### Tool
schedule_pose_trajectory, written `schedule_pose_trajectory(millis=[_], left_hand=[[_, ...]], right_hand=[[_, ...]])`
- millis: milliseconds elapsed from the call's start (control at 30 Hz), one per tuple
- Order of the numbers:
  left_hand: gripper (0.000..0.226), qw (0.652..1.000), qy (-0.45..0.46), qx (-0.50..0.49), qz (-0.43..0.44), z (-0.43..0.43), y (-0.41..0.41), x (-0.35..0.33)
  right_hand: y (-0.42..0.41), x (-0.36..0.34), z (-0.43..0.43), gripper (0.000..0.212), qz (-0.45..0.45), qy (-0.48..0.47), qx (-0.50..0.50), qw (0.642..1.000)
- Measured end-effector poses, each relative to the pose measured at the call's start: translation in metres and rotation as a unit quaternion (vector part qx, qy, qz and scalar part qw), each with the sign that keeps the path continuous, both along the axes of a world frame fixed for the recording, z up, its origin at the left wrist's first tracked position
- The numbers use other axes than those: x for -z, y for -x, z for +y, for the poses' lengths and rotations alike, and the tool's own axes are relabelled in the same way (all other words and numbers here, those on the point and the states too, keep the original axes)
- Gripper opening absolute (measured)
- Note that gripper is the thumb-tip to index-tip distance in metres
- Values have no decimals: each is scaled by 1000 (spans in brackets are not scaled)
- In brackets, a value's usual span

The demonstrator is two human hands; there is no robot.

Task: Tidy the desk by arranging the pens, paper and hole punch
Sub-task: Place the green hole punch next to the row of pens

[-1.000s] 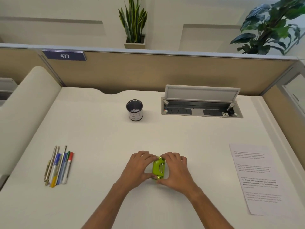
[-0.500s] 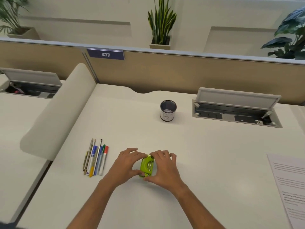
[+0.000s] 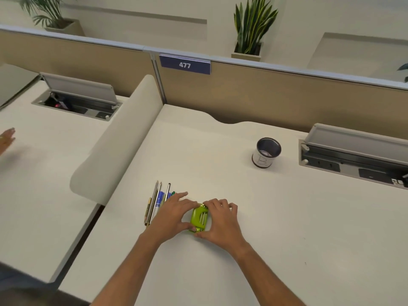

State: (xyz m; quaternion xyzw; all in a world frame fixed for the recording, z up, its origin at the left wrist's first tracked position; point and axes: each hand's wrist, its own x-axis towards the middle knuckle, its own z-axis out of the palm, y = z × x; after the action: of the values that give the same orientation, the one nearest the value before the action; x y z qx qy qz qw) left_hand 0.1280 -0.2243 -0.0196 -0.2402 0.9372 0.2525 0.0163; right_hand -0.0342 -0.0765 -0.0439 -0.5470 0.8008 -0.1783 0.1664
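Note:
A small lime-green hole punch [image 3: 199,218] lies on the white desk [image 3: 287,228], gripped from both sides. My left hand [image 3: 173,214] clasps its left side and my right hand [image 3: 217,219] clasps its right side. Directly left of the punch lies a row of several pens and pencils [image 3: 155,203]; my left hand covers their right part. A dark mesh pen cup [image 3: 266,152] with a white label stands upright at the back, empty as far as I can see. The paper is out of view.
An open cable tray [image 3: 353,155] is set into the desk at the back right. A beige rounded divider [image 3: 119,140] borders the desk on the left, a tan partition [image 3: 265,96] at the back. Another person's hand [image 3: 6,136] shows at the far left.
Both hands have slid the hole punch left across the desk until it sits beside the pens. The view has swung left, so the paper has dropped out of view.

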Motion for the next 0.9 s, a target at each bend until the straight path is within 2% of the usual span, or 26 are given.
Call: schedule_pose_trajectory(millis=[200,500,633,733,800,900], left_hand=[[75,1000,-22,-19,8,-10,-12,10],[75,1000,-6,-19,-5,-18,-17,11],[81,1000,26,-6,-11,-17,-18,8],[104,999,41,-2,-13,-14,-20,2],[114,999,44,-5,-10,-11,-21,-4],[102,998,55,12,26,1,-16,-10]], right_hand=[[-7,7,-14,91,-7,-13,-12,1000],[-14,19,-23,91,-10,-15,-3,1000],[-13,17,-20,107,0,-33,-10,999],[-5,13,1,126,-12,-33,19,999],[7,13,30,124,-22,-18,47,999],[33,14,94,112,-9,-8,95,995]])
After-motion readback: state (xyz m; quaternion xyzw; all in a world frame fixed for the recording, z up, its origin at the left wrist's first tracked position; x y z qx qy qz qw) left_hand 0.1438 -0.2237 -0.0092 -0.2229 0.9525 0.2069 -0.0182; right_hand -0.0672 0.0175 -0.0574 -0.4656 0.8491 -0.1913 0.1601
